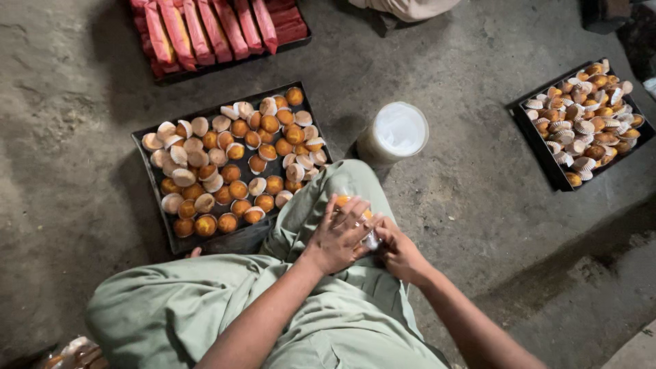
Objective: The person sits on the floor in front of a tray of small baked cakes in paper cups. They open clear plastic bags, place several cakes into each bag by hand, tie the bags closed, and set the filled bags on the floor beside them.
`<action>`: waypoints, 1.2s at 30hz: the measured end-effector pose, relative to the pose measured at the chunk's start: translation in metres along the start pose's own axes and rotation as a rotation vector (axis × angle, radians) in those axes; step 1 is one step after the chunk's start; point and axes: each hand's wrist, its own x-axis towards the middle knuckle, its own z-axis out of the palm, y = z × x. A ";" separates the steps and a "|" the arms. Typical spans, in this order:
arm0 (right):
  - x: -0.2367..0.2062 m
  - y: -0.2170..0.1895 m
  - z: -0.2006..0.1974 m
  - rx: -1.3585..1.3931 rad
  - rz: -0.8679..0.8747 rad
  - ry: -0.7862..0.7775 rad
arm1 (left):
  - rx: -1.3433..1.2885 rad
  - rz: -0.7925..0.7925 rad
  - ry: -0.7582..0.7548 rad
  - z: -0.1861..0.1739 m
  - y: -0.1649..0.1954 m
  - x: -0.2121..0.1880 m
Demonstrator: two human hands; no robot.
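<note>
Head view: both hands work a clear bag of small cakes over my knee.
My left hand [337,236] lies fingers spread over the clear bag [355,215]; my right hand [398,251] pinches its lower end. Beside my leg on the floor [465,198] sit a dark tray [147,147] of cupcakes [232,160] and a white-lidded jar [395,132]; a second tray [540,147] lies well apart.

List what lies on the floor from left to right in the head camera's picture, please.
Black tray of cupcakes → white-lidded tub → second black tray of cupcakes. The hands and the tray of red packets overlap these sideways, so they are left out.
</note>
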 end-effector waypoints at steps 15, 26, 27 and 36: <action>0.037 -0.033 0.001 0.723 0.092 -0.502 | -0.409 -0.336 0.316 -0.060 0.029 -0.029; 0.083 -0.120 0.084 0.317 -0.366 -0.485 | -1.357 -0.568 1.250 -0.130 0.004 -0.126; 0.083 -0.119 0.085 0.238 -0.400 -0.414 | -1.240 -0.644 1.293 -0.144 0.008 -0.143; 0.098 -0.055 0.111 -0.471 -0.473 -0.380 | -0.315 -0.919 1.646 -0.192 -0.060 -0.384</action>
